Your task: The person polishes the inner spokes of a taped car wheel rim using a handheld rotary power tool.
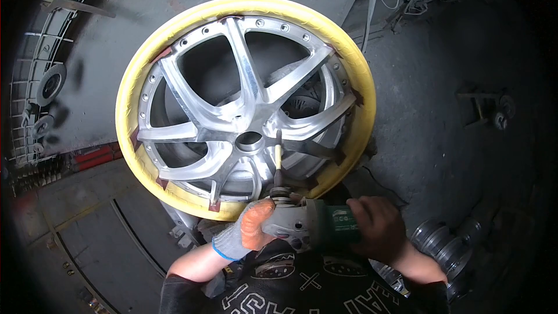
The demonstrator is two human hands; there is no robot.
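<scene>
A green and grey angle grinder is held in front of my chest. My left hand, in a grey glove with an orange coating, closes around the grinder's metal head. My right hand wraps around the rear of its green body. From the head a slim rod attachment points away from me, its tip over the wheel near the hub. Whether the tip touches the metal, I cannot tell. The silver car wheel rim has several spokes, and yellow tape covers its outer lip. Dark red patches sit at the spoke ends.
A wire rack at the left holds a hammer and round discs. Red bars lie below it. Cables hang at the upper right. Metal cylindrical parts stand at the lower right.
</scene>
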